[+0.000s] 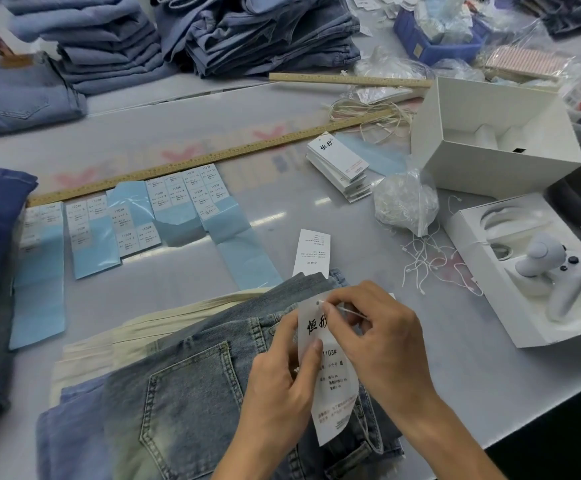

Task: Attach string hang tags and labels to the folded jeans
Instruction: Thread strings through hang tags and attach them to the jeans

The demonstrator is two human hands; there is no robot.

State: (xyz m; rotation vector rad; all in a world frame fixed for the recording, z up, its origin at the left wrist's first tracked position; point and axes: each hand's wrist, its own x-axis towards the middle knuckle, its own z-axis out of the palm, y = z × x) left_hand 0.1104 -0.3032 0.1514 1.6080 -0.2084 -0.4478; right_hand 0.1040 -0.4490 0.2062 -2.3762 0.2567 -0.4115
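A pair of folded, washed-blue jeans (192,403) lies at the table's near edge, back pocket up. Over its right side my left hand (282,379) pinches a white hang tag (334,393) printed "1103# M", thumb on its face. My right hand (382,337) pinches a thin white string (346,311) at the hole near the tag's top. A second white label (311,252) lies on the table just beyond the jeans.
Blue sheets of size stickers (133,220) lie in a row by a long wooden ruler (212,155). A stack of hang tags (339,166), a bag of strings (405,202), loose strings (427,261) and white boxes (489,140) sit right. Jeans stacks (254,32) line the back.
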